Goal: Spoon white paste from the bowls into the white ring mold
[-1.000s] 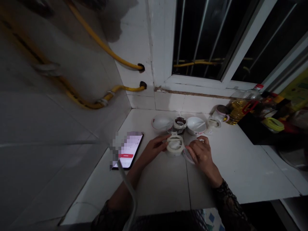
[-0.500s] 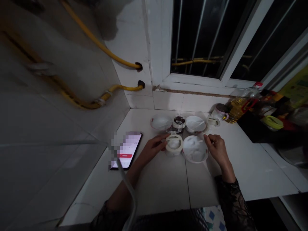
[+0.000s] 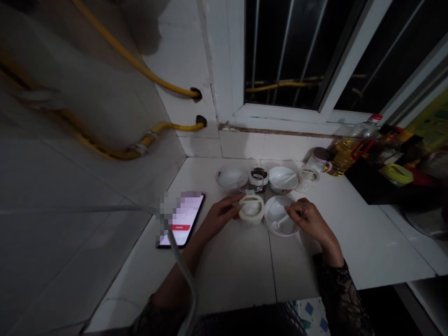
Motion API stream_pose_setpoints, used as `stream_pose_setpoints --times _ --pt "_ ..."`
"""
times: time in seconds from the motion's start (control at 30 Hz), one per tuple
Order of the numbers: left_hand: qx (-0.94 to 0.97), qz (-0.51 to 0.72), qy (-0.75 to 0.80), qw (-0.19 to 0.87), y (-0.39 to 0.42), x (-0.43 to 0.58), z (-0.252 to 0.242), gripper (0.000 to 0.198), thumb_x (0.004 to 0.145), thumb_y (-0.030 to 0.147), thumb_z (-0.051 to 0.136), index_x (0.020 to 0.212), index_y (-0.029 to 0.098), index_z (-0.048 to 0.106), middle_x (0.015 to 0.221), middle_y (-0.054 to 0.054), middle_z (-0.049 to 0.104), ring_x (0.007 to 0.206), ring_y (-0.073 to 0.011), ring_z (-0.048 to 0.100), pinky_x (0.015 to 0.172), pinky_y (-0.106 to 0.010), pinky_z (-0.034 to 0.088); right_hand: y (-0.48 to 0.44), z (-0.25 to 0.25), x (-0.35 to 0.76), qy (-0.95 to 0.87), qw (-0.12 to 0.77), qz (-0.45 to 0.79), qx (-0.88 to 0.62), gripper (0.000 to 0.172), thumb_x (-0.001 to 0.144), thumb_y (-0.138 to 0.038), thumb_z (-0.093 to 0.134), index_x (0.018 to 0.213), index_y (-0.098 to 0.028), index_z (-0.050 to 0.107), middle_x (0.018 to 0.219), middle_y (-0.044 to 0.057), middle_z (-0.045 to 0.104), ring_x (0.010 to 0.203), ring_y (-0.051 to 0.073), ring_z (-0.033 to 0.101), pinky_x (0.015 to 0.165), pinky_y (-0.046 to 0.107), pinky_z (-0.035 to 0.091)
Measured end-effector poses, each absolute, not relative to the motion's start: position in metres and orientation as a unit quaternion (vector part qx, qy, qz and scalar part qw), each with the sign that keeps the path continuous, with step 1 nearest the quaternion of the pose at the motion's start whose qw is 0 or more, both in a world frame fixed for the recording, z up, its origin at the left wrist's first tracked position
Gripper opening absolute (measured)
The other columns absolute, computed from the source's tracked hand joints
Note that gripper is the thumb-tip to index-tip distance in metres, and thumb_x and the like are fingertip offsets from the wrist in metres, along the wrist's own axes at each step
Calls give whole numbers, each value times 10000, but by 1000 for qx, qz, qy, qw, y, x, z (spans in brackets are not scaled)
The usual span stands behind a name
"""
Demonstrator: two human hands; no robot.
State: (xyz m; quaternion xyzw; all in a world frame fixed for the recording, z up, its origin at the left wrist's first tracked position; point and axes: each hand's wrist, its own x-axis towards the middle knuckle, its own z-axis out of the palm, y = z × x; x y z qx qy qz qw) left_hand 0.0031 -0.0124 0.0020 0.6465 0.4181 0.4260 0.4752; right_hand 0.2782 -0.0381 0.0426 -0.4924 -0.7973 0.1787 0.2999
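My right hand (image 3: 309,218) pinches the handle of a small white spoon (image 3: 280,221), its scoop down inside a white bowl (image 3: 271,229) with pale contents. My left hand (image 3: 221,213) has its fingers against the left side of a seasoning jar (image 3: 252,218) with a cream rim, steadying it. The jar's clear lid (image 3: 246,184) is flipped up and white stuff lies inside. Bowl and jar stand side by side. Behind them are a jar of dark spice (image 3: 259,175), a bowl with a spoon in it (image 3: 282,185), and another white bowl (image 3: 229,177).
A lit phone (image 3: 187,223) lies left of my left arm, with a grey cable or rod (image 3: 182,261) crossing in front. At the back right stand another lidded jar (image 3: 308,177), a mug (image 3: 318,161) and an oil bottle (image 3: 345,151). A yellow pipe (image 3: 168,126) runs along the wall.
My right hand has moved left over the near bowl, and the spoon's scoop now shows in it. My left hand stays at the jar. The view has shifted slightly.
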Motion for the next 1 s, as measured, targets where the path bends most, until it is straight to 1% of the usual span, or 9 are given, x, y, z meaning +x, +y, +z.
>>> stream_pose_setpoints --times 0.17,0.23,0.33,0.5,0.63,0.83,1.0 --pt "640 433 419 477 -12 3 1 440 798 374 608 1176 153 657 1089 -106 670 624 -113 599 624 -268 531 -37 42 282 -716 345 282 -537 510 863 -515 455 500 -207 272 518 -51 216 474 80 241 468 238 223" --pt "642 432 418 476 -12 3 1 447 796 384 608 1174 150 659 1061 -105 676 628 -118 602 622 -267 531 -36 41 284 -676 361 322 -556 513 833 -561 470 501 -211 295 495 -56 240 458 75 244 440 233 206" --pt "646 432 414 474 -12 3 2 449 797 385 607 1176 149 657 1037 -105 681 623 -117 599 616 -266 531 -34 40 287 -633 388 349 -572 532 784 -607 509 475 -212 334 439 -61 292 419 69 265 414 231 209" --pt "641 435 415 476 -12 4 3 438 798 363 609 1179 153 655 1078 -109 675 614 -104 586 620 -266 536 -32 42 290 -590 409 367 -591 538 745 -625 548 446 -204 396 376 -53 356 369 68 291 394 232 226" --pt "642 437 409 480 -12 4 3 430 797 359 609 1177 163 657 1098 -106 677 619 -102 583 621 -262 539 -31 42 291 -569 429 368 -597 553 728 -642 558 430 -203 404 364 -47 364 360 68 297 390 233 225" --pt "644 434 409 480 -12 3 1 423 813 386 596 1177 181 657 1150 -106 659 637 -103 592 629 -263 544 -30 40 290 -554 459 359 -595 557 724 -633 583 414 -197 427 356 -38 385 360 74 322 391 233 261" --pt "644 434 406 481 -12 4 0 445 814 403 591 1185 165 650 1172 -126 647 653 -114 611 636 -276 547 -29 39 290 -542 487 348 -590 552 710 -624 605 408 -198 428 362 -42 385 354 70 315 384 235 260"
